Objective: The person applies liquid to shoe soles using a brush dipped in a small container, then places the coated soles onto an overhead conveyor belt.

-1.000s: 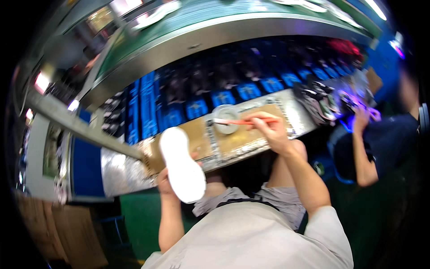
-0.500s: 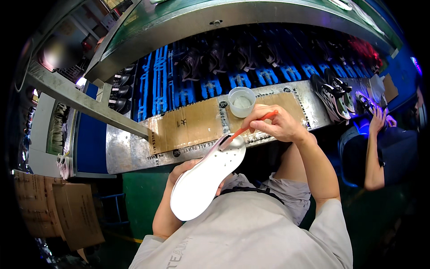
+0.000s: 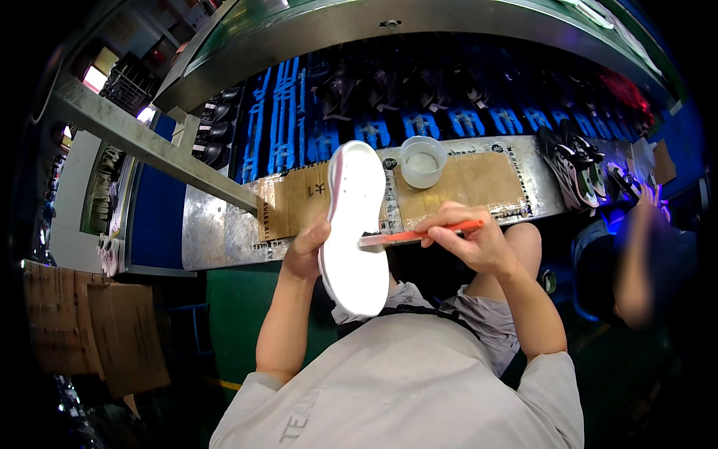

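Observation:
A white shoe sole point(image 3: 357, 217) with a pinkish side stands nearly upright in front of me. My left hand point(image 3: 308, 251) grips its left edge around the middle; part of the fingers is hidden behind it. In my right hand point(image 3: 471, 238) is a brush point(image 3: 419, 236) with an orange handle, pinched between thumb and fingers. The brush's bristle end rests against the right side of the sole's face, near the middle. Beyond, a translucent plastic cup point(image 3: 423, 162) with pale contents sits on flattened cardboard point(image 3: 479, 183).
A metal ledge point(image 3: 217, 224) runs across in front, with a blue conveyor rack point(image 3: 359, 131) of dark shoes behind it. Black-and-white shoes point(image 3: 570, 168) stand on the right. A co-worker's arm point(image 3: 636, 254) is at far right. Cardboard boxes point(image 3: 123, 337) stack at lower left.
The sole has been raised and turned more upright by my left hand. The brush has gone from the sole's far end down to its middle, its handle now nearly level.

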Demonstrator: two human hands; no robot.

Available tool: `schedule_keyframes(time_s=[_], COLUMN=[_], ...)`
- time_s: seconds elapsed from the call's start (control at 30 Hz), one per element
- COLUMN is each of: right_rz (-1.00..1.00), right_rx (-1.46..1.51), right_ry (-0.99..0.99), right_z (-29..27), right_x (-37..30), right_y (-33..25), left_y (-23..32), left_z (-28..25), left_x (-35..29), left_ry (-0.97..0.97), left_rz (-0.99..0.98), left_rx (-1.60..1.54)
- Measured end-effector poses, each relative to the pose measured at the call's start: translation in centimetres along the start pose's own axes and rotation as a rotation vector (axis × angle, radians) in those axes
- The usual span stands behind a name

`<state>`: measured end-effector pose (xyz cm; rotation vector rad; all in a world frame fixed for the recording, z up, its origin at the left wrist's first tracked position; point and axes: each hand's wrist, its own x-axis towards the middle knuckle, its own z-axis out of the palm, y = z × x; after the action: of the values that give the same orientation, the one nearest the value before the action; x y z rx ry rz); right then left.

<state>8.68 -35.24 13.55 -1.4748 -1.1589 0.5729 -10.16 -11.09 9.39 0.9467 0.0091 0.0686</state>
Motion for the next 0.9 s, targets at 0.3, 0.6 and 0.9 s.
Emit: schedule_keyframes(time_s=[0.3,0.6,0.9], right_rz=[-0.090,0.301,0.253], right_rx=[-0.023,0.273,0.677], right_ry=[-0.013,0.175,0.266], right_z=[0.6,3.3,5.1], right_x=[-1.6,-2.9,-2.5], right_y=[-2.3,-2.7,-4.2], left_y=[2.9,3.1,1.2], left_z=[-1.9,2.6,2.9], left_x=[1.0,0.5,1.4], left_ry=[0.225,0.372,0.261], left_rz=[0.252,0.620,0.693], left_rx=[0.166,0.589,0.737])
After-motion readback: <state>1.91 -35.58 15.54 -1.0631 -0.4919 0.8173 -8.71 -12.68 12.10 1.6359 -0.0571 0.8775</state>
